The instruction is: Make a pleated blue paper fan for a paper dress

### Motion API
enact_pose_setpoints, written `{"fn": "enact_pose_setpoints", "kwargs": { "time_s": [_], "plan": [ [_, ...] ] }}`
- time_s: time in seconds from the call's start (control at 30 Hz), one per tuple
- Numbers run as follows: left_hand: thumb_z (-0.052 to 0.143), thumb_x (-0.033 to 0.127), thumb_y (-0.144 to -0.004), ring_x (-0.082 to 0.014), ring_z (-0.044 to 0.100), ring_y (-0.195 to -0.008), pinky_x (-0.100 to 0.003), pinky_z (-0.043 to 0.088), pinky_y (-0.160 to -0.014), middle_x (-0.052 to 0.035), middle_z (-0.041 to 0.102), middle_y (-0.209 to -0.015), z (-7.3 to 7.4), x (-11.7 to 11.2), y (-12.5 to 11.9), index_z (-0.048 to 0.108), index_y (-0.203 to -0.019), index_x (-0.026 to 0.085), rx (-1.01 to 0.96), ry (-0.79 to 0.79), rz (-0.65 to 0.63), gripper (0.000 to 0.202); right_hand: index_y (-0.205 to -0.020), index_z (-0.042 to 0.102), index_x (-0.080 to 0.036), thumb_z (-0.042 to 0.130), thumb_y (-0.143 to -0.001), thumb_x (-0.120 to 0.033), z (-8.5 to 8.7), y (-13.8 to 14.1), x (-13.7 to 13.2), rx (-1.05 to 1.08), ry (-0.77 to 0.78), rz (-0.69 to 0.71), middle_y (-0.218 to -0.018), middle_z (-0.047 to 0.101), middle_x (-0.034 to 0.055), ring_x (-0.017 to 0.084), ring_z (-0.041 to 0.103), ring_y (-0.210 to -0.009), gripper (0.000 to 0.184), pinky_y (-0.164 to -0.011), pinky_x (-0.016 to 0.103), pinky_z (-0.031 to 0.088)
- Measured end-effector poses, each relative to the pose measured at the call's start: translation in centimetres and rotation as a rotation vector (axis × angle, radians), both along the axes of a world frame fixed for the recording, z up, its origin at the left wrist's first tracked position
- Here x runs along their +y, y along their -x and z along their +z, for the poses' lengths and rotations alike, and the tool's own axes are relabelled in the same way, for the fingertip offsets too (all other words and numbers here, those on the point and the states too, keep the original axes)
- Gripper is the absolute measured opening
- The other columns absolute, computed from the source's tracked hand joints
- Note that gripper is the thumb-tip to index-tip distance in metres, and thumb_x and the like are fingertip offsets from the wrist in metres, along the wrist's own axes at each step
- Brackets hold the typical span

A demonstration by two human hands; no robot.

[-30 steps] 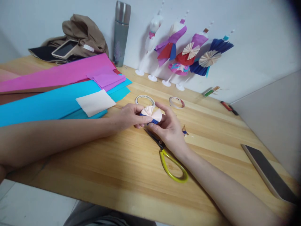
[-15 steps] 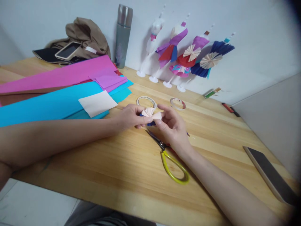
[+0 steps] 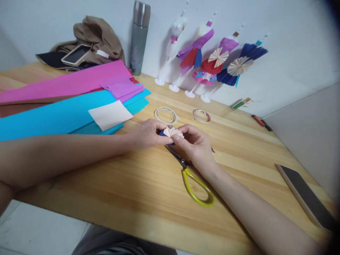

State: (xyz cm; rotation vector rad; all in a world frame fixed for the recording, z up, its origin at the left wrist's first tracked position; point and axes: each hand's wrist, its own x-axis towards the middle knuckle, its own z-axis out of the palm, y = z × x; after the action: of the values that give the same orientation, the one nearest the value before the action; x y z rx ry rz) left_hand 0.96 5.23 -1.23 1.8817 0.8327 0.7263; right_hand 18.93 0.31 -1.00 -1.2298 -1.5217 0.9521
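Note:
Between my two hands is a small pleated paper fan (image 3: 172,132), cream coloured, with dark blue pleated paper (image 3: 162,133) behind and below it. My left hand (image 3: 151,134) pinches it from the left, thumb along its lower edge. From the right, my right hand (image 3: 195,143) grips the cream pleats between thumb and fingers. Some fingertips and the back of the fan are hidden. Yellow-handled scissors (image 3: 198,187) lie on the wooden table (image 3: 119,198), blades pointing under my hands. Just beyond my hands lies a tape roll (image 3: 156,115).
Coloured paper sheets (image 3: 53,113) and a cream sheet (image 3: 108,115) lie at left. Small dress forms with paper outfits (image 3: 207,67) line the wall beside a flask (image 3: 139,46). Another tape roll (image 3: 195,115) lies behind; a phone-like dark slab (image 3: 305,194) rests at right.
The cream pleats have spread into one fan shape, and my right thumb and fingers have closed in on them. My left hand stays nearly in place. The scissors have not moved.

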Motion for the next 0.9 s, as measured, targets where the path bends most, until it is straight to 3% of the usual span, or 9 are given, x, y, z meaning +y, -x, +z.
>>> {"fn": "enact_pose_setpoints", "kwargs": {
  "time_s": [0.23,0.53,0.9],
  "plan": [
    [0.065,0.035,-0.076,-0.0098,0.051,-0.055,-0.02,0.034,-0.049,0.0027,0.056,-0.059,-0.02,0.3,0.08,0.067,-0.076,0.016,-0.028,0.129,0.035,0.019,-0.092,0.063,-0.024,0.074,-0.076,-0.037,-0.14,-0.23,0.3,0.041,-0.048,0.038,-0.081,0.067,0.0008,0.018,0.059,-0.07,0.024,-0.065,0.033,0.048],
    [0.065,0.034,-0.079,-0.0088,0.056,-0.054,-0.018,0.043,-0.05,0.0019,0.062,-0.061,-0.01,0.39,0.01,0.066,-0.08,0.015,-0.088,0.191,-0.002,0.019,-0.08,0.065,-0.027,0.074,-0.078,-0.038,-0.07,-0.21,0.38,-0.005,-0.056,0.023,-0.073,0.067,0.0005,0.02,0.061,-0.068,0.014,-0.067,0.036,0.05],
    [0.068,0.027,-0.077,-0.009,0.058,-0.045,-0.017,0.045,-0.045,0.0032,0.063,-0.051,0.0,0.38,0.07,0.07,-0.08,0.016,-0.06,0.212,-0.044,0.011,-0.078,0.064,-0.027,0.072,-0.077,-0.044,0.24,0.05,0.07,-0.049,-0.018,-0.032,-0.073,0.067,0.0008,0.02,0.06,-0.067,0.019,-0.067,0.037,0.05]
  ]
}}
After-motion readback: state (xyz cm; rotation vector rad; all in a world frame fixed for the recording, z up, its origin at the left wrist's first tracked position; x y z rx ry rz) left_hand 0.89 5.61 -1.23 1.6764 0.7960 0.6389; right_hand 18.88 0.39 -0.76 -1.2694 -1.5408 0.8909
